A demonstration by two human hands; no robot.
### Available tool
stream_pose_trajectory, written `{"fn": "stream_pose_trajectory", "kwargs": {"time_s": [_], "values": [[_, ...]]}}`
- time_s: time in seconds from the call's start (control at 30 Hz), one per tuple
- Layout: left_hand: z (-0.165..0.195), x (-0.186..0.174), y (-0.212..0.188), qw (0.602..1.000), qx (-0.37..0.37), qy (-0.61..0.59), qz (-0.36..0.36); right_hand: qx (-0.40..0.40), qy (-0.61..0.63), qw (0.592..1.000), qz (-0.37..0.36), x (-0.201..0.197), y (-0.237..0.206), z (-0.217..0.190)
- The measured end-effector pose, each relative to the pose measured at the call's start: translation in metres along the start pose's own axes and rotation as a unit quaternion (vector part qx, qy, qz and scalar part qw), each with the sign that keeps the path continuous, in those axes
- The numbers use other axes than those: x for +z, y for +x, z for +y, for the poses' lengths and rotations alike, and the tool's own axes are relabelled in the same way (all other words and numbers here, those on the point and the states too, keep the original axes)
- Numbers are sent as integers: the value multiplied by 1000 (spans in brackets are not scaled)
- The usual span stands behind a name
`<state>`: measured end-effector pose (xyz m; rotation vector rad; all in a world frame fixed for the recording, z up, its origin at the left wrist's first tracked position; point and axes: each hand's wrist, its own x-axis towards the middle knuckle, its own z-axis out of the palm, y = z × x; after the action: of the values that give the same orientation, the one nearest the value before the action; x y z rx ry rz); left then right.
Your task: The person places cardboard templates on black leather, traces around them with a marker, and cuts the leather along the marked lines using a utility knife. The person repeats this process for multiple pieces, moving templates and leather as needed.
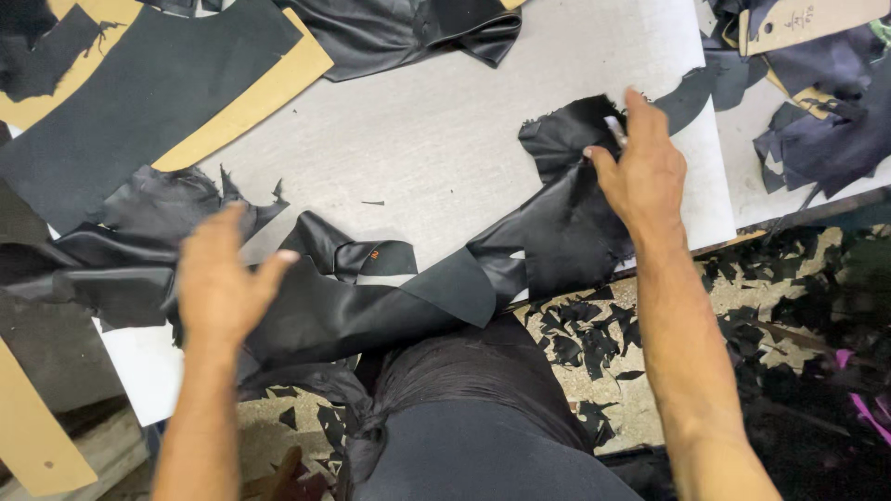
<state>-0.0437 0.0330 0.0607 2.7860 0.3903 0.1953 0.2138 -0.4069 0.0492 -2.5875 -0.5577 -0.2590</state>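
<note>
Down below the head camera, a grey cutting table [436, 139] runs across the upper part of the frame, and a long piece of black leather [557, 232] lies draped over its near edge, spreading from the table's middle right down toward the person's lap.

The right hand [640, 172] rests on the upper part of that leather, palm down, fingers extended and slightly spread; a small pale tool [615, 130] shows between its thumb and forefinger (whether a blade or a marker cannot be told), so the hand is closed lightly on it while pressing the hide flat.

The left hand [218, 283] hovers open above the lower left stretch of the same leather, fingers loose and blurred, gripping nothing, with the hide's folded, glossy strip [348, 250] just beside its fingertips.

At upper left a dark pattern sheet [139, 102] lies on top of tan cardboard [264, 88], and more crumpled black leather [399, 32] sits at the table's far edge. Another heap of dark offcuts [826, 121] lies at the right, beside a tan cardboard template [807, 19]. On the floor [640, 390] beneath the table's edge, small black scraps [585, 339] are scattered thickly.
</note>
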Motion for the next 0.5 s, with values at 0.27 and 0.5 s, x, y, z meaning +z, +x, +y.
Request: {"fn": "stream_pose_trajectory", "kwargs": {"time_s": [0.27, 0.5], "values": [[38, 54, 4, 987, -127, -40, -94, 97, 111, 953, 264, -41, 31, 109], [-55, 11, 21, 759, -329, -501, 255, 310, 288, 902, 89, -40, 24, 129]]}}
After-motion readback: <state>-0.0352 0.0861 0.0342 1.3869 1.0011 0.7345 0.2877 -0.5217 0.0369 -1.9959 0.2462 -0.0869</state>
